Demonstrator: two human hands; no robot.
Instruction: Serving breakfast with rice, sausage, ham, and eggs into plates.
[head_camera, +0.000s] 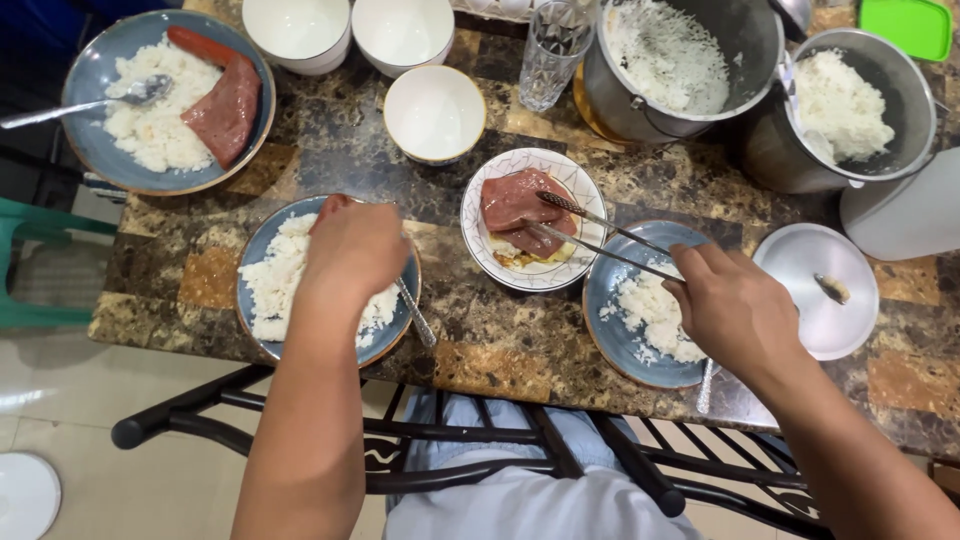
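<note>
there is one view only, from a camera worn on the person's head, looking steeply down and slightly forward over a marble-patterned table (500, 340). it sits close: the person's forearms enter from the near edge, the left hand (350, 250) left of centre and the right hand (735, 310) right of centre. the far edge cuts through the pots and bowls; at the near left, floor shows. no second view shares the scene
</note>
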